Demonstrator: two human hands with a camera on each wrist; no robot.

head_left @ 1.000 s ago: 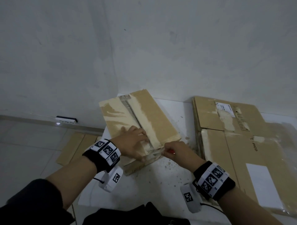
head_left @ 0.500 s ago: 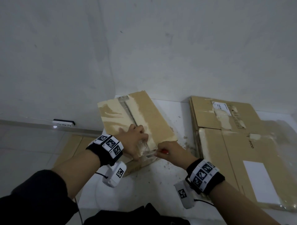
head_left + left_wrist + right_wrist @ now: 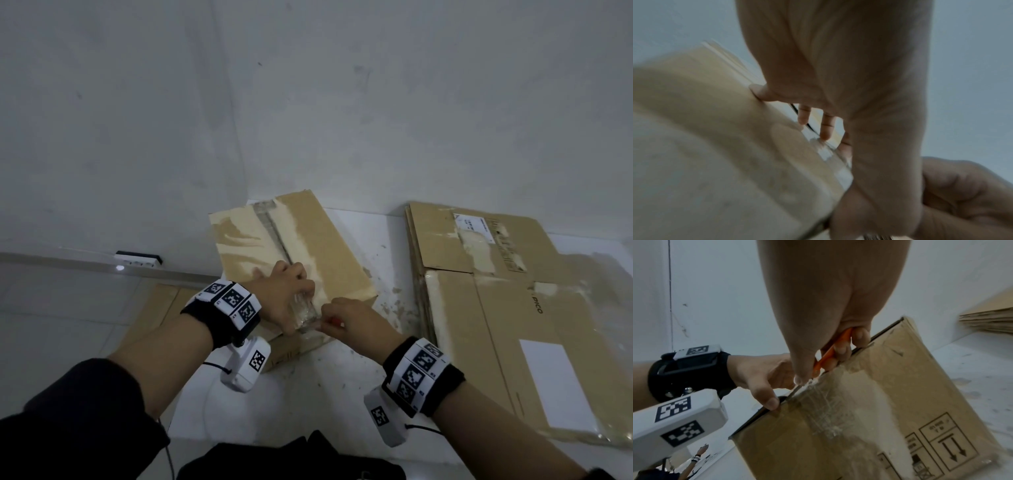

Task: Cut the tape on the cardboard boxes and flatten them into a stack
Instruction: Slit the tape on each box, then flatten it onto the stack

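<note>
A taped cardboard box (image 3: 329, 240) lies on the white table (image 3: 329, 383), its near side (image 3: 890, 418) printed with arrows. Clear tape (image 3: 305, 308) runs along the top seam and down the near edge (image 3: 824, 408). My left hand (image 3: 284, 294) rests on the box top, fingers curved onto the cardboard (image 3: 760, 92), thumb (image 3: 770, 400) over the near edge. My right hand (image 3: 352, 318) grips an orange-handled cutter (image 3: 830, 352), its blade at the tape on the near top edge.
A stack of flattened cardboard boxes (image 3: 496, 291) lies to the right, partly under clear plastic film. More flat cardboard (image 3: 154, 308) sits on the floor at the left. A power strip (image 3: 137, 258) runs along the wall base. Cardboard crumbs dot the table.
Both hands stay at the near edge of the box; the right hand with the cutter has crept slightly closer to the left hand. The camera view has shifted a little.
</note>
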